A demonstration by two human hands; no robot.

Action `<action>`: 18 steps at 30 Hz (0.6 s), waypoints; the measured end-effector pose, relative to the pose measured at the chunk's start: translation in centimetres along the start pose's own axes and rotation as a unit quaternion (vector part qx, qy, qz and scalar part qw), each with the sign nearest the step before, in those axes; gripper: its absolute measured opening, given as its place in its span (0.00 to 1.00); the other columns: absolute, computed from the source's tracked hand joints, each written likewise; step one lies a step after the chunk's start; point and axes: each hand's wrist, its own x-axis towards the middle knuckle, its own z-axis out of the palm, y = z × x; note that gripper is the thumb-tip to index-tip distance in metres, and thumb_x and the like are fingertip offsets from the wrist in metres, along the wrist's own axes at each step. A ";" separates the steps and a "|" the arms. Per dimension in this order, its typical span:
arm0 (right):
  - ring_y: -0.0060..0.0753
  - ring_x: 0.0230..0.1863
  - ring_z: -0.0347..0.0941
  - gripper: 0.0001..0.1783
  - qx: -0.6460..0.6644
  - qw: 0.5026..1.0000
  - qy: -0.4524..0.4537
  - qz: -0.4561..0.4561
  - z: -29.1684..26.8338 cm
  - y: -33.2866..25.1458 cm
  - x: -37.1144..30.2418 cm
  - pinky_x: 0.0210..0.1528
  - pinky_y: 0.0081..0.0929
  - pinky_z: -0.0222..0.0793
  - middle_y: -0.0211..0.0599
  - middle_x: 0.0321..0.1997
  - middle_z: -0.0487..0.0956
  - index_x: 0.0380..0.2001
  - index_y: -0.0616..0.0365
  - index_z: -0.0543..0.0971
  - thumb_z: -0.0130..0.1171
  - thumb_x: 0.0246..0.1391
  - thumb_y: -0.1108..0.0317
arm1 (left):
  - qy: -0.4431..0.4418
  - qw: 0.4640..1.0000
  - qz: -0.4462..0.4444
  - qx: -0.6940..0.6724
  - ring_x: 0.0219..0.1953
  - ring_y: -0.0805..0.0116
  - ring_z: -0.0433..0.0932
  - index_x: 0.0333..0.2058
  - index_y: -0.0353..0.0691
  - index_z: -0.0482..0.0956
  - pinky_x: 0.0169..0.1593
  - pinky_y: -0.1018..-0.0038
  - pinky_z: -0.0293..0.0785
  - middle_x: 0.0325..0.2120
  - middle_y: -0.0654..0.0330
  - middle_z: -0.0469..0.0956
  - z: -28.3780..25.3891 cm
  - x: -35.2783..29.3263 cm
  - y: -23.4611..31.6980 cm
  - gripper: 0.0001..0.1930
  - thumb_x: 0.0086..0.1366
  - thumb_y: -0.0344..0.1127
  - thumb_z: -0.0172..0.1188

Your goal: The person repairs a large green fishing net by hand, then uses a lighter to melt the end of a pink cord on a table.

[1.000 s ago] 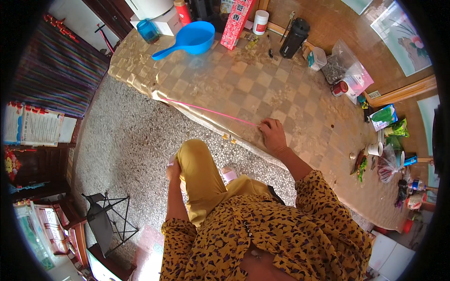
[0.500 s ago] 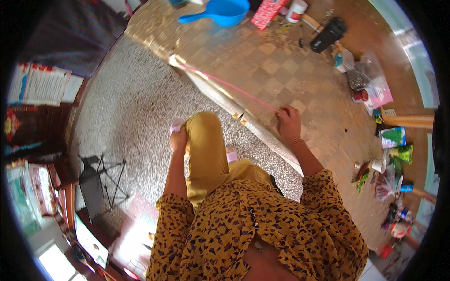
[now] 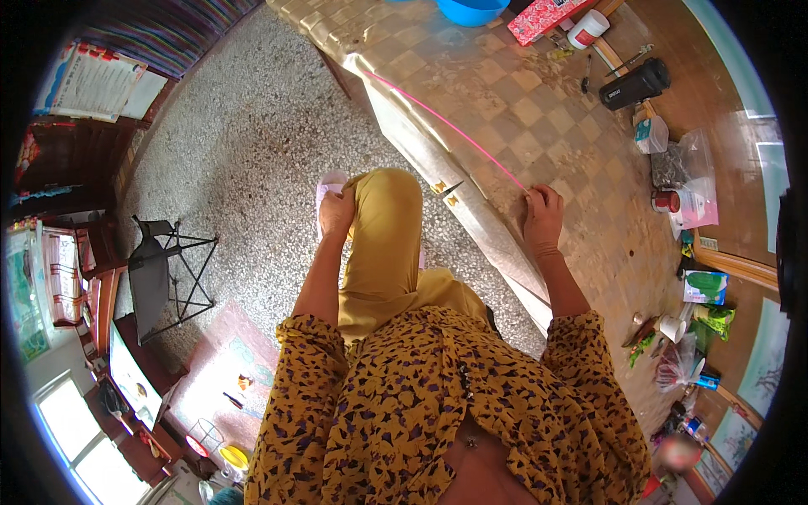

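Note:
My right hand (image 3: 544, 220) rests on the tabletop, its fingers curled and pinching one end of a thin pink cord (image 3: 446, 123). The cord runs from those fingertips across the checkered table covering to the long table edge at the far left. My left hand (image 3: 337, 212) is closed beside my raised leg in yellow trousers (image 3: 387, 227), right at a pale pink slipper (image 3: 330, 180). What those left fingers grip is hidden.
The checkered table (image 3: 497, 109) has a pale hanging edge. A blue basin (image 3: 471, 10), a black bottle (image 3: 635, 84) and a white cup (image 3: 672, 328) stand on it. A folding chair (image 3: 151, 278) is on the speckled floor at left.
The view has shifted, so the table items sit higher and farther right. My right hand still holds the pink cord on the table, and my left hand stays by the leg and slipper.

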 end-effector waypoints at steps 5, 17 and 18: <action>0.46 0.40 0.66 0.07 0.001 1.000 0.003 -0.004 0.2 -0.2 0.0 0.43 0.38 0.64 0.40 0.40 0.71 0.32 0.56 0.75 0.56 0.46 0.73 | -0.049 0.998 -0.011 0.024 0.45 0.43 0.73 0.39 0.22 0.73 0.51 0.60 0.65 0.38 0.32 0.73 2.0 3.1 -2.4 0.36 0.53 0.58 0.45; 0.47 0.42 0.65 0.07 -0.014 0.999 -0.030 -0.003 1.4 -0.4 -0.1 0.45 0.37 0.63 0.41 0.41 0.71 0.34 0.58 0.75 0.52 0.51 0.71 | 0.174 0.984 0.044 -0.003 0.46 0.45 0.71 0.37 0.32 0.77 0.48 0.60 0.67 0.41 0.39 0.73 4.6 3.9 -4.7 0.31 0.54 0.58 0.47; 0.47 0.42 0.65 0.07 -0.014 1.000 -0.026 -0.003 1.3 -0.4 -0.2 0.45 0.37 0.63 0.41 0.41 0.71 0.35 0.57 0.75 0.52 0.51 0.71 | 0.012 1.000 -0.002 -0.011 0.45 0.44 0.71 0.37 0.31 0.76 0.50 0.60 0.65 0.40 0.39 0.74 2.3 3.9 -3.5 0.32 0.53 0.60 0.47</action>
